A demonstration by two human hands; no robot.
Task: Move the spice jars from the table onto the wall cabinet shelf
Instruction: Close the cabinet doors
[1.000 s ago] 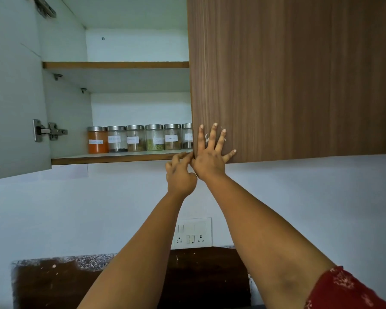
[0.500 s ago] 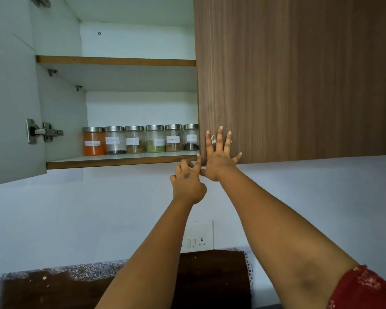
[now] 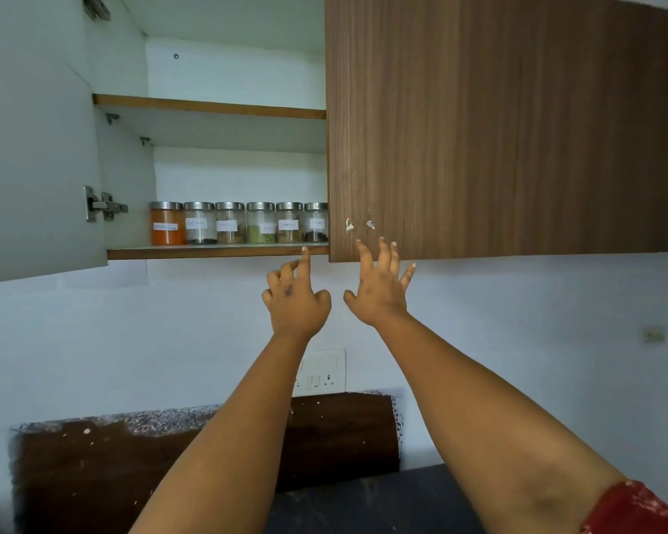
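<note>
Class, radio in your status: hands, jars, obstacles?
Left hand and right hand hold nothing. Six spice jars lined on lower shelf. Nothing blocking.

Wall (image 3: 93, 341): painted pale blue-white, plain, it fills the middle of the view.
Socket plate (image 3: 321, 371): white, fixed on the wall, just above the dark panel.
Small fitting (image 3: 653, 335): on the wall at far right, too small to identify.
Dark panel (image 3: 93, 475): brown, stands against the wall at the bottom, with a speckled upper edge and white spots.
Counter (image 3: 382, 506): black surface, in front of the panel at bottom centre.
Closed door (image 3: 517, 121): brown wood grain, two small white marks near its lower left corner.
Open door (image 3: 28, 148): grey inner face, with a metal hinge (image 3: 103, 205).
Light: soft and even, without hard shadows.
</note>
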